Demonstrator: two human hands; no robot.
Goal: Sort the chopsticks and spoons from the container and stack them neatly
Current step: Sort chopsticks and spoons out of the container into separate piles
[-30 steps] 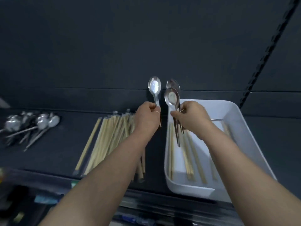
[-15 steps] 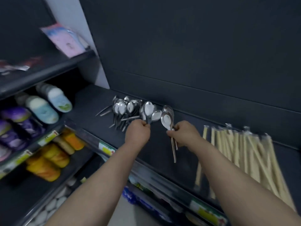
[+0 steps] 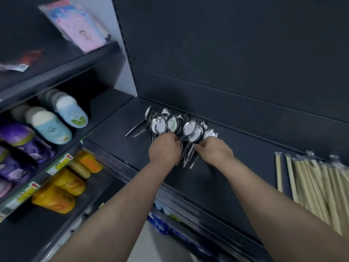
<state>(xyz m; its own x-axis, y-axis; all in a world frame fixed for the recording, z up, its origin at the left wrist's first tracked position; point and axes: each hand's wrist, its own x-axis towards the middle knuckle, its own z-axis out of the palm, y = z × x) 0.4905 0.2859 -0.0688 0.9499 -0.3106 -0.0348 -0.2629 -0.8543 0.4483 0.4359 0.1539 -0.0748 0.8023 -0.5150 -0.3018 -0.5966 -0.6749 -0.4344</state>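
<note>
Fingers (image 3: 174, 138) of left hand (image 3: 163, 148) curled tight at the handles of the spoons (image 3: 160, 124), tips tucked under and hidden. Looks like a grip on a handle, but hard to be sure. Fingers (image 3: 201, 147) of right hand (image 3: 215, 152) pinched together on a few thin handles, round ends sticking up and away from the body.

Biggest thing: dark shelf (image 3: 217, 178), flat and wide, both hands reaching in over its front edge.

Next: chopsticks (image 3: 317, 188), a big pale bunch in clear wraps, lying on the same shelf well off to the right. Long way pointing front to back. Apart from the spoons, with bare shelf between.

Then the spoons, shiny silver, bunched at the back of the shelf, right at the fingertips of both hands. Round bowls at the far end, handles pointing back toward the body, a couple fanned out to the left. Bowls overlapping, not lined up yet. Left hand on the left part of the bunch, right hand on the right part, each about as near as the other.

Looks like the step of laying the held spoons down with the rest. Needs handles turned the same way as the others and bowls nested one in the next. Thin and slippery, so could slide or fan out when let go.
</note>
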